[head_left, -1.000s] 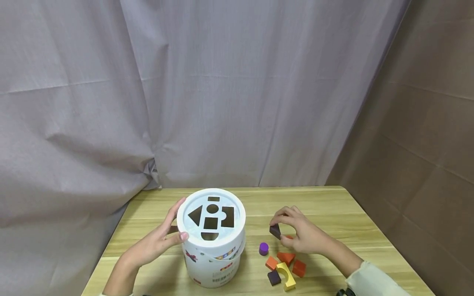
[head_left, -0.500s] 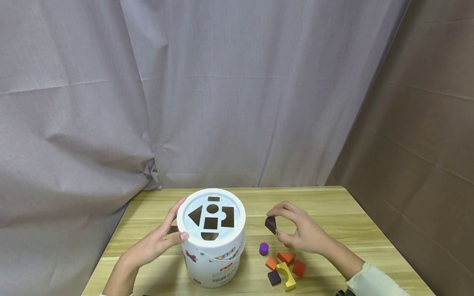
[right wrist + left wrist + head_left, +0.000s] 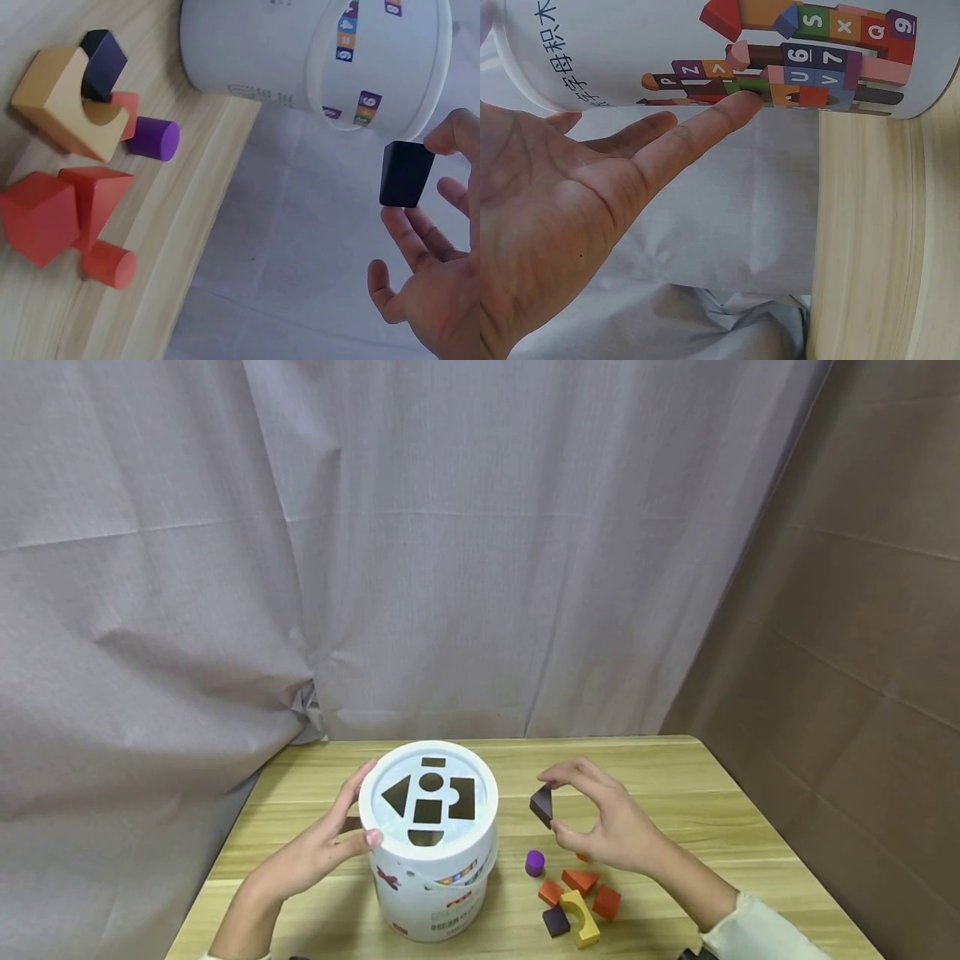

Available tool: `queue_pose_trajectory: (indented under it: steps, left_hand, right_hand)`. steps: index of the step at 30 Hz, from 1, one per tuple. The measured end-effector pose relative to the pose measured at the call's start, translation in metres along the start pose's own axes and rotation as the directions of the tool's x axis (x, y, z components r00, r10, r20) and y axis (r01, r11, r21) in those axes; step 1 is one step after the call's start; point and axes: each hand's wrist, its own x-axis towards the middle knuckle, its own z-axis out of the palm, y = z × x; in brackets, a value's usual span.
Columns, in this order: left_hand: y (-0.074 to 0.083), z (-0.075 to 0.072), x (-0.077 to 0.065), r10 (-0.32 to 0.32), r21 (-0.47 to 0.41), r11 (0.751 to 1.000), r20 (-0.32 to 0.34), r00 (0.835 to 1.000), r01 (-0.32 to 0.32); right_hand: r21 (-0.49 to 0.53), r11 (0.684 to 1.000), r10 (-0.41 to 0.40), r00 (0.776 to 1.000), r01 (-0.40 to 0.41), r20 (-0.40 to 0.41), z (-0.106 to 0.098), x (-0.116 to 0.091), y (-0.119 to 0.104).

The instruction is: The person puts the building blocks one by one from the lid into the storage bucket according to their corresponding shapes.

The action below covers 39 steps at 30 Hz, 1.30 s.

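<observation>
A white bucket (image 3: 435, 906) stands on the table, and its lid (image 3: 486, 827) has several shaped holes. My left hand (image 3: 318, 856) rests along the bucket's left side, thumb at the lid's rim and fingers fairly straight; in the left wrist view the fingers (image 3: 705, 131) lie against the printed wall. To the right of the bucket, my right hand (image 3: 611, 822) pinches a dark purple triangular block (image 3: 542, 806) between thumb and fingertips. This dark block (image 3: 406, 175) is held up above table height, close to the bucket's rim in the right wrist view.
Loose blocks lie right of the bucket: a purple cylinder (image 3: 535, 863), a yellow arch (image 3: 580, 920), a dark block (image 3: 556, 922), a red cube (image 3: 607, 902), a red triangular block (image 3: 580, 882), an orange block (image 3: 551, 892) and a red cylinder (image 3: 110, 264). A grey curtain (image 3: 450, 568) hangs behind the table.
My right hand has lifted the dark triangular block and carried it left toward the bucket, tilting it on the way. The left hand and the bucket stay put.
</observation>
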Motion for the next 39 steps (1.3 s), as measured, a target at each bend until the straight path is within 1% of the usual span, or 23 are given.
queue_pose_trajectory:
  steps: [10,14,19,26,31,35,39]
  left_hand:
    - [0.000,0.001,-0.002,-0.020,-0.024,1.000,-0.003,1.000,0.020]
    - [0.000,0.001,-0.002,-0.018,-0.023,1.000,-0.006,1.000,0.018]
    - [0.001,0.001,-0.001,-0.010,-0.007,1.000,-0.014,1.000,0.010]
    - [0.002,0.001,-0.001,-0.011,-0.002,1.000,-0.017,1.000,0.010]
    - [0.003,0.001,-0.001,-0.019,0.002,1.000,-0.014,1.000,0.019]
    - [0.004,0.001,0.000,-0.017,0.011,1.000,-0.012,1.000,0.017]
    - [0.004,0.001,-0.001,-0.020,-0.001,1.000,-0.011,1.000,0.020]
  right_hand:
    - [0.021,0.999,0.031,0.999,-0.031,-0.017,-0.002,0.006,-0.016]
    - [0.030,0.999,0.045,0.999,-0.045,-0.029,-0.001,0.010,-0.020]
    - [0.049,0.999,0.021,0.998,-0.018,-0.057,-0.002,0.016,-0.026]
    - [0.083,0.996,0.046,0.998,-0.043,-0.033,-0.001,0.020,-0.032]
    - [0.119,0.992,0.035,0.999,-0.032,-0.024,0.000,0.024,-0.036]
    - [0.129,0.991,0.021,0.999,-0.017,-0.030,0.001,0.027,-0.039]
    - [0.136,0.991,0.006,0.999,0.000,-0.039,0.002,0.030,-0.042]
